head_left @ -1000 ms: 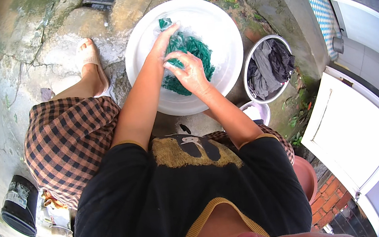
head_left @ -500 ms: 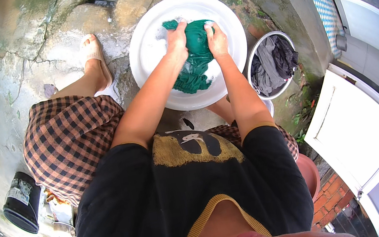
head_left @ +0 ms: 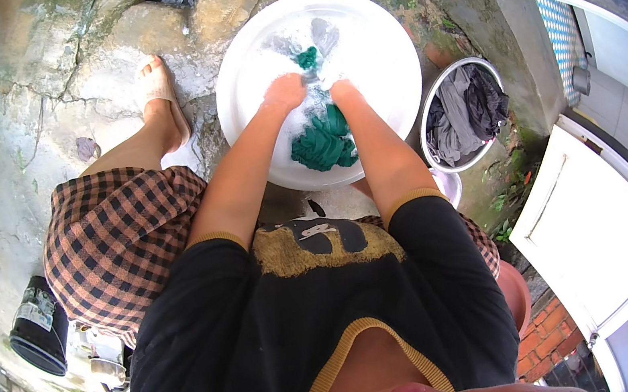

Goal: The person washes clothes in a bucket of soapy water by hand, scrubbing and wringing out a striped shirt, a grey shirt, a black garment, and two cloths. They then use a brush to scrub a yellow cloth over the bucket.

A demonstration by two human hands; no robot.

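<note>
White basin (head_left: 230,103): suds (head_left: 313,102), green cloth (head_left: 323,146); left hand (head_left: 287,91), right hand (head_left: 345,91), both sunk in suds, grip hidden, cannot tell; dark clothes (head_left: 458,114) in smaller basin (head_left: 424,133) alongside

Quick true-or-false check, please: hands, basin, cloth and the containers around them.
1. Left hand and right hand are inside the white basin. True.
2. The cloth in the basin is red. False: the cloth is green.
3. Grey and black clothes lie in the tub right of the basin. True.
4. The black bucket is at the picture's right. False: it is at the left.
</note>
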